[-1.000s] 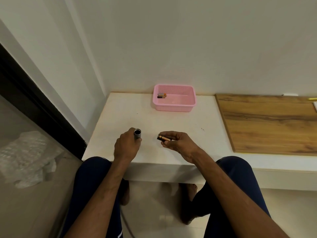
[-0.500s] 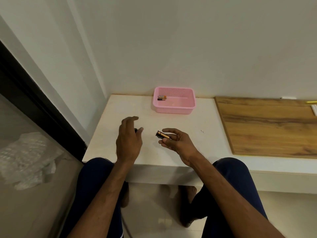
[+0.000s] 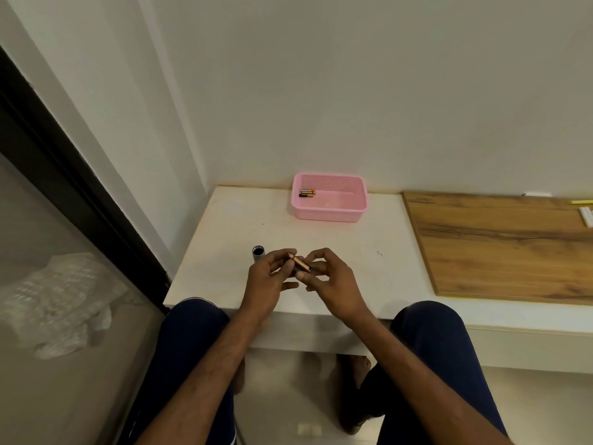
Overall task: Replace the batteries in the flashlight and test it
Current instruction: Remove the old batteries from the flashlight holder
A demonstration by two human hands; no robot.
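Observation:
A grey flashlight body (image 3: 258,253) stands upright on the white table (image 3: 369,252), its open dark end facing up, just left of my hands and untouched. My left hand (image 3: 268,279) and my right hand (image 3: 330,277) meet above the table's near edge. Between their fingertips is a copper and black battery bundle (image 3: 300,263), tilted, gripped by both hands. Two more batteries (image 3: 307,193) lie in the far left corner of a pink basket (image 3: 330,215) at the back of the table.
A wooden board (image 3: 500,245) covers the ledge to the right, with small white and yellow items (image 3: 585,213) at its far right edge. The wall stands close behind the basket. Crumpled plastic wrap (image 3: 57,303) lies on the floor at left. My knees sit under the table's near edge.
My left hand let go of the flashlight body, which now stands alone on the table, and moved right to join my right hand on the batteries.

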